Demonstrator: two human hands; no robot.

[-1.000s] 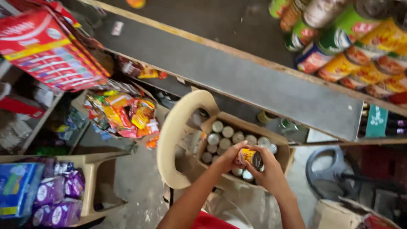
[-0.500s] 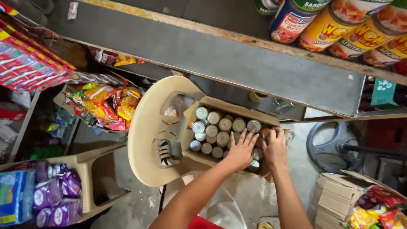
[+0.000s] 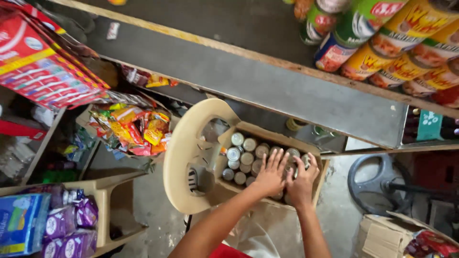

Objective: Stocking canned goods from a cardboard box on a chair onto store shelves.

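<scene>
Head view looked down on one open cardboard box (image 3: 229,136) of small tin cans (image 3: 247,158) resting on the seat of a cream plastic chair (image 3: 184,157). About ten silver can tops showed in rows at the box's left end; the rest lay hidden under the hands, so the full count could not be told. Two bare hands were in the box, side by side and nearly touching. The left hand (image 3: 271,173) lay flat with fingers spread over the cans in the middle. The right hand (image 3: 301,179) was cupped over cans at the box's right end, fingers curled down; whether it gripped one could not be told.

A grey shelf board (image 3: 267,86) ran across above the box, and on it at upper right stood roughly eight large tins with yellow, green and red labels (image 3: 382,52). Left of the chair sat a box of bright snack packets (image 3: 131,126), with red cartons (image 3: 40,71) above it. Purple packets (image 3: 67,224) filled a box at lower left. A dark fan base (image 3: 377,184) lay on the floor to the right, well apart from the hands.
</scene>
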